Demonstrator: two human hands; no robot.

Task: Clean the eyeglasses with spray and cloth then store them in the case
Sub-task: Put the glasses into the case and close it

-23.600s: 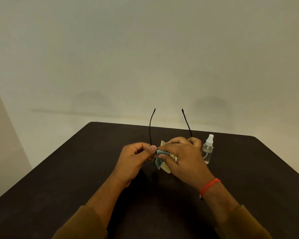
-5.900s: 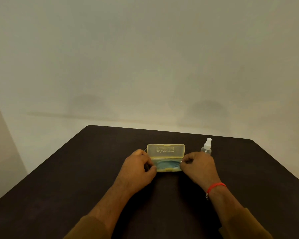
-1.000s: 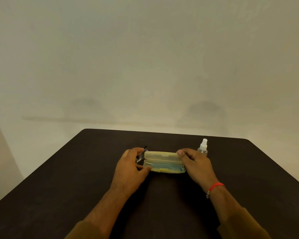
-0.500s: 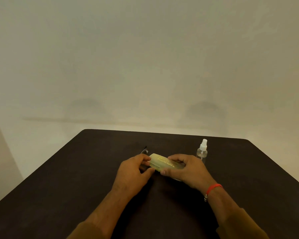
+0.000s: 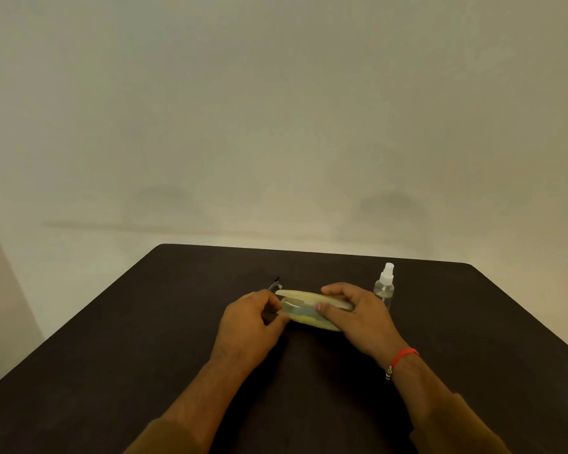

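Lying at centre-left of the frame on the dark table, just left of the case: the eyeglasses, only a dark tip and a bit of lens showing. Gripping the left end of the pale yellow case at mid-frame, lid slightly ajar with something blue showing inside: left hand, fingers curled; clamping the right portion, fingers over the lid and thumb on the front edge: right hand, red wristband below it. Standing upright just right of that hand: clear spray bottle.
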